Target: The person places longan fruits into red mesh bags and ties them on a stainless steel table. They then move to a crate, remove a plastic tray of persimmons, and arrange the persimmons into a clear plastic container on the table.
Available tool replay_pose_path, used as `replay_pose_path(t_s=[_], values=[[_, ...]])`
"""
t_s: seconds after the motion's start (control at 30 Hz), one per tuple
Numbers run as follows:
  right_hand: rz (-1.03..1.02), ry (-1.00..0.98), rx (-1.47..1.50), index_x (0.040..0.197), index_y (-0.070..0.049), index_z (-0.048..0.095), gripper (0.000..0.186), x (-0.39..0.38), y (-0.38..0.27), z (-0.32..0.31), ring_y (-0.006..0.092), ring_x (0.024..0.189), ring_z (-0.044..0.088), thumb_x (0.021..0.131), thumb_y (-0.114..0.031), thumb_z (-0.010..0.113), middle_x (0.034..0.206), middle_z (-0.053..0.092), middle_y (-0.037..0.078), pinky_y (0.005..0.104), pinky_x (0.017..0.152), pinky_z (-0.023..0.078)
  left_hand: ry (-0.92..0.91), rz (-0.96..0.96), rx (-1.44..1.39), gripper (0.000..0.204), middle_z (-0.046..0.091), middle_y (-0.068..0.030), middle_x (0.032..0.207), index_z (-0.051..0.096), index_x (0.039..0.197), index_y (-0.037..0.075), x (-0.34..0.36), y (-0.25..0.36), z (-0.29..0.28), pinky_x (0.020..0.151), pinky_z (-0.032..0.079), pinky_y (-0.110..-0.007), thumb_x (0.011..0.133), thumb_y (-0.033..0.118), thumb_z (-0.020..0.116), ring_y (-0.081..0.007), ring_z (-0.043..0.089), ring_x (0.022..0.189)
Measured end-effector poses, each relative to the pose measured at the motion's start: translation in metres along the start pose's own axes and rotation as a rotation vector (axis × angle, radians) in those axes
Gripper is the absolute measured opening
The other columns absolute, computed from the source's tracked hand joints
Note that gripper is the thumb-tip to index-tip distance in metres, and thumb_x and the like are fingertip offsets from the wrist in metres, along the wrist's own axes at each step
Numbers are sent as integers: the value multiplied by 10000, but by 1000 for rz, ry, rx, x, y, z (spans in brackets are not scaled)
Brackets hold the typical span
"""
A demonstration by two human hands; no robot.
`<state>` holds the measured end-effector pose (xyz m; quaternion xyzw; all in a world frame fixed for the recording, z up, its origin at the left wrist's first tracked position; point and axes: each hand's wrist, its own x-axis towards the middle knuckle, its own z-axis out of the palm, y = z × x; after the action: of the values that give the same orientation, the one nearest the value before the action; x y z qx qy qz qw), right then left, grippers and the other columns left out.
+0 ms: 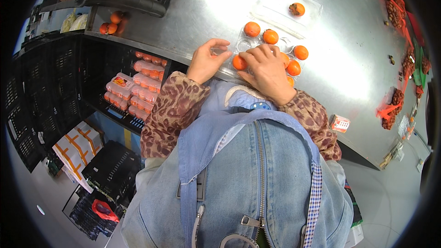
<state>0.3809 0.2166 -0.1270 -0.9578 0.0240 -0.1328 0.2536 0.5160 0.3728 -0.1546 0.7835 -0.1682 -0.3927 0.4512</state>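
Note:
A clear plastic clamshell box lies open on the steel table. Its base [245, 45] has round wells, several holding orange persimmons, and its lid [271, 1] is folded away from me. My right hand [266, 71] reaches over the base, thumb and fingers around a persimmon [239, 62] at the near left corner. Part of another persimmon [284, 59] shows beside that hand. Left of the box, my left hand [207, 60] hovers with thumb and fingers apart and nothing visible between them. One persimmon [297, 9] with its leafy cap rests at the lid.
A black crate [158, 7] of persimmons stands at the far left, near loose persimmons [109, 28]. Below the table's left edge, packed boxes [120, 86] fill another crate. Red net bags [394, 14] lie along the right side. A small printed packet [340, 123] sits by my right sleeve.

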Motion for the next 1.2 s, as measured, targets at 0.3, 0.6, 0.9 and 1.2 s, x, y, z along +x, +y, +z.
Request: replay_pose_path(t_s=[0.3, 0.6, 0.9, 1.2], values=[[865, 341, 190, 1237, 21, 549, 412, -81, 68, -35, 208, 881, 606, 950, -272, 580, 1053, 621, 125, 327, 746, 498, -63, -34, 127, 270, 683, -96, 799, 709, 983, 41, 28, -12, 17, 706, 502, -299, 840, 269, 688, -181, 636, 763], [1014, 275, 691, 1294, 82, 501, 502, -96, 79, -27, 126, 855, 551, 1006, -328, 473, 1068, 626, 90, 270, 792, 463, 16, 23, 45, 209, 604, -1, 699, 692, 908, 21, 54, -7, 34, 455, 393, -200, 863, 225, 700, -44, 509, 547], [304, 196, -49, 1007, -110, 642, 328, -67, 47, -46, 222, 866, 561, 728, -218, 776, 914, 607, 36, 361, 781, 408, 69, -107, -81, 302, 588, -32, 857, 632, 1086, 38, 50, 17, 31, 487, 442, -233, 870, 245, 676, -88, 562, 607], [438, 273, 195, 878, -79, 666, 147, -64, 45, -31, 139, 780, 577, 798, -181, 737, 826, 629, 1, 310, 769, 430, 89, 79, -152, 243, 588, -24, 907, 622, 1094, 36, 19, 38, 24, 512, 440, -205, 867, 114, 663, -65, 557, 615]])
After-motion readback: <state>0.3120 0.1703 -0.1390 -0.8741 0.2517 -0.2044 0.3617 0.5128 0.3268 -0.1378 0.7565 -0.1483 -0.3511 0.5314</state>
